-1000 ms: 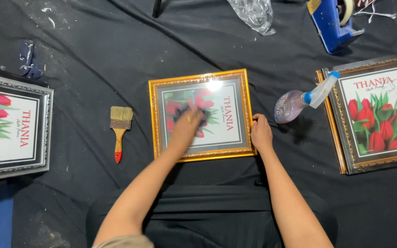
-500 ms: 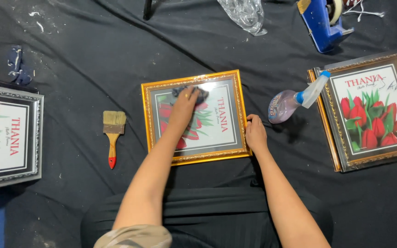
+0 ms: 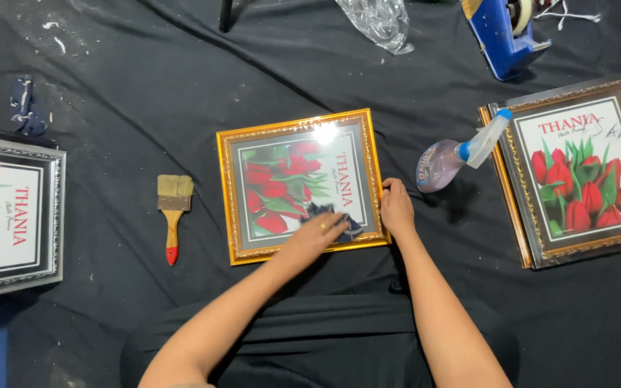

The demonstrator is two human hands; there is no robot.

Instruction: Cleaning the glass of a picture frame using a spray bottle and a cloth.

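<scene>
A gold-framed picture (image 3: 231,188) of red tulips lies flat on a black cloth (image 3: 145,93) in front of me. My left hand (image 3: 315,237) presses a dark rag (image 3: 339,219) onto the glass near the frame's lower right corner. My right hand (image 3: 397,207) grips the frame's right edge. A ring shows on a finger of my left hand.
A red-handled paintbrush (image 3: 172,215) lies left of the frame. A spray bottle (image 3: 454,156) lies to the right, beside stacked tulip frames (image 3: 576,172). A silver-framed picture (image 3: 8,215) is at far left. A blue tape dispenser (image 3: 504,32) and crumpled plastic (image 3: 382,21) lie at the top.
My left hand has dragged the rag from the top of the glass down to its lower right corner. My right hand has stayed on the frame's right edge.
</scene>
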